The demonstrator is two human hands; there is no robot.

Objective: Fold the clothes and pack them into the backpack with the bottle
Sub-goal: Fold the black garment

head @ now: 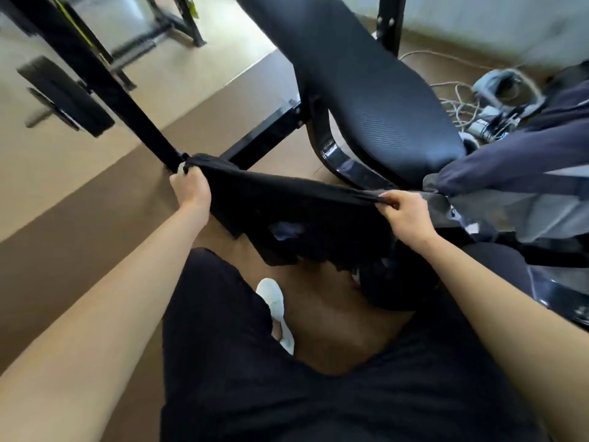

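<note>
Nearest me, my white shoe stands on the brown floor. Above it I hold a black garment stretched in the air: my left hand grips its left corner, my right hand pinches its right edge. A navy-grey bundle sits just right. Beyond rises a padded gym bench, then cables.

One camera sits on the person's head. It looks forward and down, with a wide view that bends the edges. The person's own legs fill the bottom, right under it. The left hand and right hand are close, mid-picture, with the black cloth held between them. The bench lies just past them, up top. The floor is farther down.
</note>
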